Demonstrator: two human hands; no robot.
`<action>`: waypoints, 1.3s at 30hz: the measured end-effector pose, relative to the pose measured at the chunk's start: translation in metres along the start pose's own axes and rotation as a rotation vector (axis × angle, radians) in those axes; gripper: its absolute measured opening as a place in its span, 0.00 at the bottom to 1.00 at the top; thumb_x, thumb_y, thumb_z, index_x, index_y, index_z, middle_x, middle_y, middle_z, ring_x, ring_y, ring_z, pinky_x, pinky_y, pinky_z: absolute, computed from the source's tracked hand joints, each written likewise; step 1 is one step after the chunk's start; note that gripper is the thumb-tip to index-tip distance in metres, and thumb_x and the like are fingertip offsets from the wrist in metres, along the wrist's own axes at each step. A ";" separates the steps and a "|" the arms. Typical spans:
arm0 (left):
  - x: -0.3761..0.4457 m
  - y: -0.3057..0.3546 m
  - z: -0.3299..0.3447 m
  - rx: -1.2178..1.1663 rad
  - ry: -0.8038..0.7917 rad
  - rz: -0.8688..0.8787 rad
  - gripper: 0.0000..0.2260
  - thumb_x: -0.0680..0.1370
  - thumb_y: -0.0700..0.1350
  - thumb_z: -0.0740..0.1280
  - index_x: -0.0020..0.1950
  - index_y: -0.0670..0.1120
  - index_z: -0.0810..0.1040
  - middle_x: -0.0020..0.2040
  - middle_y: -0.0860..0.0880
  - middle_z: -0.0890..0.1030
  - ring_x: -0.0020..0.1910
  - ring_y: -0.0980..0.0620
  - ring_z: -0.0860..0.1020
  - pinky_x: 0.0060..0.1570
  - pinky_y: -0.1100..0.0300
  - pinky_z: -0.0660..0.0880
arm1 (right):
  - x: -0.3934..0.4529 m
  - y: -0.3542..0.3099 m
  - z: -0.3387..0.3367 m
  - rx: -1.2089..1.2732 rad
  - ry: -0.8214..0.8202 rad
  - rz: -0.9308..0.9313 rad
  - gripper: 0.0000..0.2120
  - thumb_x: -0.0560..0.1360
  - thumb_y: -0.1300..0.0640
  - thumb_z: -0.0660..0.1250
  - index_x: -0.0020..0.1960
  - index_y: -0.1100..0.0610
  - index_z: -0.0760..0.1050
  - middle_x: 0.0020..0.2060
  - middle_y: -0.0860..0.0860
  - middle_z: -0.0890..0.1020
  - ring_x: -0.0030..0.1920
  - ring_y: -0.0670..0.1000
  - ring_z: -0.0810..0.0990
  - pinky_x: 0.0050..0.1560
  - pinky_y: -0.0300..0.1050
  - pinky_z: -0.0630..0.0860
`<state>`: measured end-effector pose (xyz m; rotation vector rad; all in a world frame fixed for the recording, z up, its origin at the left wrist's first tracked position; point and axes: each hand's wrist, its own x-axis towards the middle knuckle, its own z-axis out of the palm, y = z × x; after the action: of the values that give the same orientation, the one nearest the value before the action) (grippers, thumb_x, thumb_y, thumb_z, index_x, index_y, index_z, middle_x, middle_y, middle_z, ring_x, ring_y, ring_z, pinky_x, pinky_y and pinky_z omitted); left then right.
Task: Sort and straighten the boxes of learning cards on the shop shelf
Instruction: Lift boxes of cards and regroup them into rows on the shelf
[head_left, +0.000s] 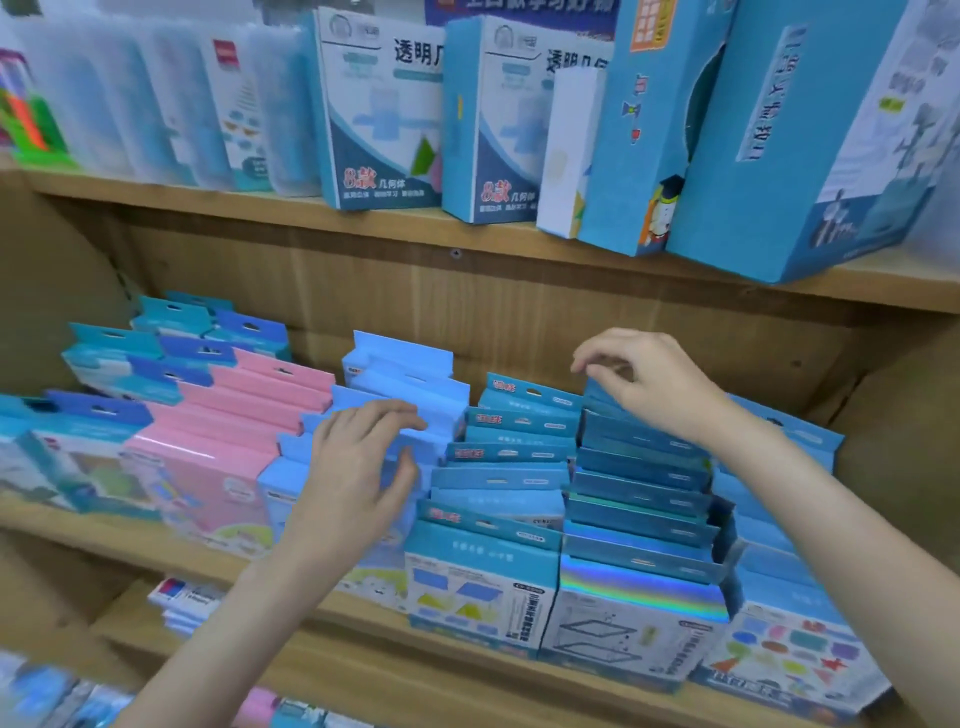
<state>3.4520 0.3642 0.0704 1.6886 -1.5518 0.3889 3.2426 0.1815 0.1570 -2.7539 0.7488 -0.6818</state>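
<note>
Rows of card boxes stand one behind another on the middle wooden shelf (363, 618). From the left run teal and blue boxes (104, 410), pink boxes (244, 415), light blue boxes (405, 379), teal boxes (498, 488), dark blue boxes with a rainbow foil band (639, 519), and a blue row (779, 571) at the right. My left hand (358, 467) rests with curved fingers on the tops of the light blue boxes. My right hand (649, 379) reaches to the back of the foil row, fingertips on the rearmost box's top flap.
The upper shelf (415, 228) carries tall blue and white boxes (379, 109), some of them leaning at the right (779, 135). Clear plastic packs (130, 98) stand at the upper left. More packets (182, 597) lie on the shelf below.
</note>
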 end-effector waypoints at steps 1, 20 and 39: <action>-0.001 -0.010 -0.007 0.006 0.012 -0.018 0.12 0.72 0.46 0.57 0.51 0.49 0.75 0.53 0.49 0.79 0.53 0.53 0.72 0.51 0.56 0.64 | 0.007 -0.013 0.002 0.002 -0.014 -0.033 0.07 0.76 0.62 0.63 0.48 0.56 0.80 0.48 0.51 0.81 0.49 0.50 0.77 0.55 0.44 0.71; -0.053 -0.317 -0.207 0.147 -0.032 -0.222 0.13 0.73 0.40 0.59 0.57 0.43 0.74 0.55 0.49 0.76 0.56 0.55 0.70 0.54 0.69 0.62 | 0.233 -0.274 0.195 0.014 -0.190 -0.264 0.07 0.75 0.63 0.65 0.49 0.59 0.80 0.46 0.53 0.82 0.45 0.50 0.78 0.51 0.41 0.71; -0.075 -0.374 -0.234 0.340 -0.167 0.036 0.25 0.66 0.39 0.75 0.60 0.46 0.69 0.54 0.47 0.74 0.55 0.48 0.71 0.46 0.54 0.78 | 0.286 -0.359 0.297 0.153 -0.722 -0.244 0.10 0.69 0.52 0.73 0.48 0.56 0.79 0.41 0.49 0.83 0.37 0.39 0.78 0.43 0.36 0.75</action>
<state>3.8537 0.5599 0.0406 1.9970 -1.7132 0.5686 3.7583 0.3598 0.1177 -2.6662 0.1936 0.2304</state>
